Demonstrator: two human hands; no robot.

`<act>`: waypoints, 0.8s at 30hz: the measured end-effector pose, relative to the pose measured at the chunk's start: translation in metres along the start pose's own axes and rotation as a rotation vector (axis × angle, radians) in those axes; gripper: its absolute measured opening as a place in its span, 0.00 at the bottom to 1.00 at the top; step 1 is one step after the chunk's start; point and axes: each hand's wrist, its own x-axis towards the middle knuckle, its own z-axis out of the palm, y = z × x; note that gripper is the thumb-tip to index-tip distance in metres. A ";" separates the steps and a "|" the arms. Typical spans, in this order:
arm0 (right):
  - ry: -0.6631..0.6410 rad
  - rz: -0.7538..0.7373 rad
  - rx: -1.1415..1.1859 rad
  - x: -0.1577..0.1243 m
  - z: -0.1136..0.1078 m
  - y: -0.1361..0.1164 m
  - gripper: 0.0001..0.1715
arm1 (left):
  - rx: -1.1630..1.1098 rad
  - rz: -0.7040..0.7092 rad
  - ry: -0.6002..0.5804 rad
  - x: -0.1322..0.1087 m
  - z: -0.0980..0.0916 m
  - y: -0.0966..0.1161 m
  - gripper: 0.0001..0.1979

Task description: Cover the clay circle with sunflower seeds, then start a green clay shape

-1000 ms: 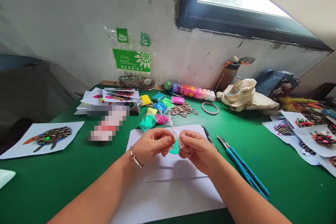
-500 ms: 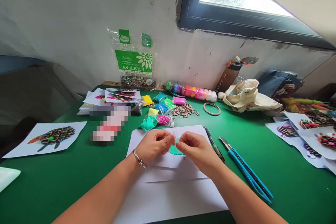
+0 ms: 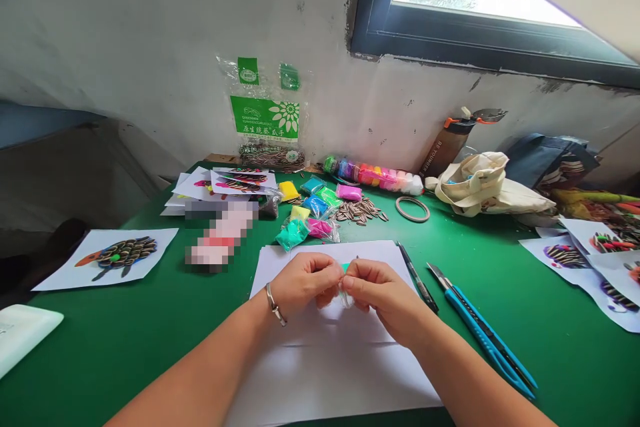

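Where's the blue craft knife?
In the head view, the blue craft knife lies on the green table, right of the white paper, beside a black tool.

Laid out on the green bench (image 3: 100,333): a blue utility knife (image 3: 480,337) just beside a slim black craft knife (image 3: 417,285), a loose heap of striped sunflower seeds (image 3: 361,211) next to small bags of coloured clay (image 3: 320,213), and a row of clay tubes (image 3: 370,175) behind them. Farther back, a tan ring (image 3: 413,209), a crumpled canvas tote (image 3: 493,187) and a brown water bottle (image 3: 447,147). Seed pictures on white paper (image 3: 120,255) spread towards both ends; a green-labelled seed packet (image 3: 265,119) hung on the wall, left of the window (image 3: 480,33).
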 end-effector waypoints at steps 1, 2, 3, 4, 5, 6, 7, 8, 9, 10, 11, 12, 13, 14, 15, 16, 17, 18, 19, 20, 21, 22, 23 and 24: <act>0.001 0.011 0.032 0.000 0.000 0.001 0.14 | -0.008 -0.002 0.003 0.000 0.000 0.000 0.17; -0.003 0.020 0.063 0.000 -0.001 0.001 0.14 | -0.015 -0.003 0.006 0.000 0.000 0.000 0.16; -0.011 0.027 0.093 0.000 -0.001 0.001 0.14 | -0.021 -0.004 0.007 0.000 0.000 0.000 0.16; -0.020 0.033 0.121 0.000 -0.001 0.001 0.15 | -0.025 -0.006 0.007 0.000 0.000 0.000 0.15; -0.029 0.040 0.146 0.000 -0.001 0.000 0.15 | -0.028 -0.006 0.007 -0.001 0.000 0.000 0.15; -0.035 0.047 0.166 0.000 -0.001 0.000 0.15 | -0.032 -0.007 0.006 -0.001 0.000 0.000 0.15; -0.039 0.052 0.178 0.000 -0.001 -0.001 0.14 | -0.035 -0.009 0.005 -0.001 0.000 0.000 0.15; -0.038 0.053 0.177 0.000 -0.002 -0.001 0.14 | -0.038 -0.011 0.005 -0.001 0.000 0.000 0.14; -0.031 0.052 0.159 0.001 -0.002 -0.001 0.13 | -0.040 -0.013 0.006 -0.001 0.000 0.000 0.14; -0.016 0.047 0.127 0.001 -0.002 -0.001 0.13 | -0.042 -0.015 0.006 -0.001 0.000 0.000 0.13; 0.005 0.038 0.081 0.002 -0.002 -0.001 0.13 | -0.043 -0.017 0.007 0.000 0.000 0.000 0.13; 0.032 0.026 0.025 0.002 -0.002 0.000 0.12 | -0.044 -0.019 0.007 0.000 0.000 0.000 0.12; 0.063 0.014 -0.035 0.003 -0.002 0.000 0.12 | -0.044 -0.020 0.009 0.001 0.000 0.000 0.12; 0.094 0.001 -0.092 0.003 -0.002 0.001 0.12 | -0.045 -0.020 0.012 0.001 0.000 0.000 0.11; 0.120 -0.017 -0.145 0.003 -0.002 0.001 0.12 | -0.046 -0.019 0.016 0.001 0.000 0.000 0.11; 0.142 -0.037 -0.192 0.004 -0.002 0.001 0.12 | -0.047 -0.017 0.019 0.001 0.000 0.000 0.11; 0.158 -0.058 -0.229 0.004 -0.002 0.000 0.12 | -0.049 -0.014 0.020 0.001 0.000 0.000 0.11; 0.167 -0.077 -0.256 0.003 -0.002 0.000 0.13 | -0.053 -0.011 0.017 0.001 0.000 0.001 0.12; 0.173 -0.092 -0.272 0.003 -0.003 -0.002 0.14 | -0.064 -0.013 0.014 0.001 0.000 0.001 0.12; 0.178 -0.097 -0.280 0.003 -0.004 -0.003 0.14 | -0.084 -0.021 0.011 0.001 0.000 0.002 0.13; 0.186 -0.093 -0.279 0.003 -0.005 -0.005 0.14 | -0.115 -0.034 0.014 0.000 0.000 0.003 0.13; 0.193 -0.086 -0.272 0.002 -0.007 -0.007 0.14 | -0.150 -0.050 0.021 0.000 0.000 0.004 0.13; 0.201 -0.078 -0.261 0.002 -0.008 -0.008 0.14 | -0.184 -0.066 0.030 0.000 0.000 0.004 0.13; 0.206 -0.071 -0.247 0.002 -0.009 -0.009 0.14 | -0.212 -0.078 0.038 0.000 0.000 0.005 0.13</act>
